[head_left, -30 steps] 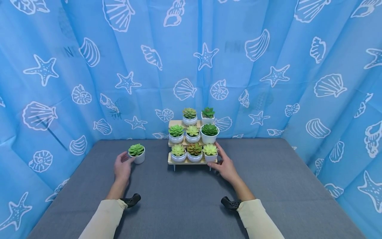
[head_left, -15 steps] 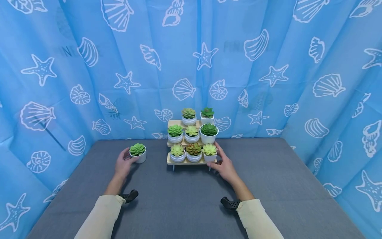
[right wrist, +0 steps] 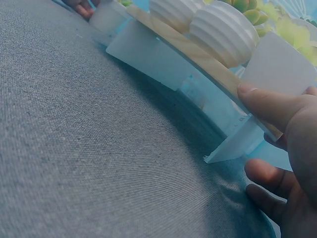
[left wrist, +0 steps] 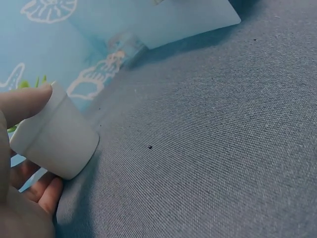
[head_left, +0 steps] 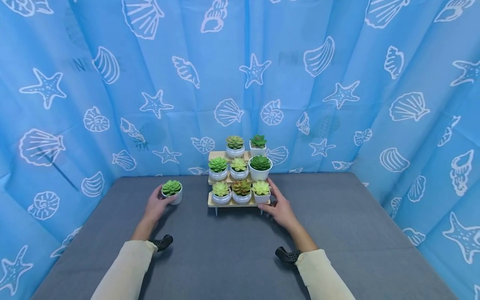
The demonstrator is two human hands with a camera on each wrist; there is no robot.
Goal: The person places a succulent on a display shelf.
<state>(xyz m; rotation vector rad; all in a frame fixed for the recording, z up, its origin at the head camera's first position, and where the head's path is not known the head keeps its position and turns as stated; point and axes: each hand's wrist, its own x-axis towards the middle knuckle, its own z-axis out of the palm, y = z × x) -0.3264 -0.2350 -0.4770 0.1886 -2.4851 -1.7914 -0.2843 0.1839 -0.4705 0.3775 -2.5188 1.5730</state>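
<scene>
My left hand grips a succulent in a plain white round pot at the table's left, thumb on the near side and fingers round the far side. In the left wrist view that pot leans in the frame, its base at the grey cloth. My right hand holds the right front corner of a three-step wooden plant stand. Its thumb presses the front edge of the lowest board, close beside a square white pot; other fingers reach round the end.
Several potted succulents stand on the stand's three steps, among them a dark green one in a larger white pot and a reddish one in front. A blue shell-print curtain hangs behind the grey table.
My left hand has settled further round the pot, its thumb now farther across the near side. The right hand keeps its hold on the stand; the head view has shifted slightly.
</scene>
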